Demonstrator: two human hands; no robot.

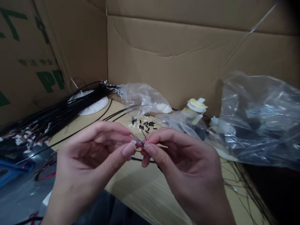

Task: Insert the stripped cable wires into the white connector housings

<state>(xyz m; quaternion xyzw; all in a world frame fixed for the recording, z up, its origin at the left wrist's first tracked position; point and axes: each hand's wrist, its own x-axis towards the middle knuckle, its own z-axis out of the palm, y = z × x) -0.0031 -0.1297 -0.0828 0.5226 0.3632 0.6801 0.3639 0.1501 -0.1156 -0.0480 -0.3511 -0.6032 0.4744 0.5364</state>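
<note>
My left hand (93, 153) and my right hand (185, 165) meet over the cardboard work surface (140, 187), fingertips pinched together. Between them run a few thin coloured wires (138, 141), blue, red and yellow, held by both thumbs and forefingers. A black wire (140, 160) trails away under the hands. Just beyond the fingers lies a scatter of small black and white connector housings (144, 123).
A thick bundle of black wires with white connectors (58, 112) lies at the left. A small clear bag (145, 98) and a large crumpled plastic bag (260, 118) sit behind and at right. A yellow-white tape roll (197, 105) stands behind. Cardboard walls (175, 53) enclose the space.
</note>
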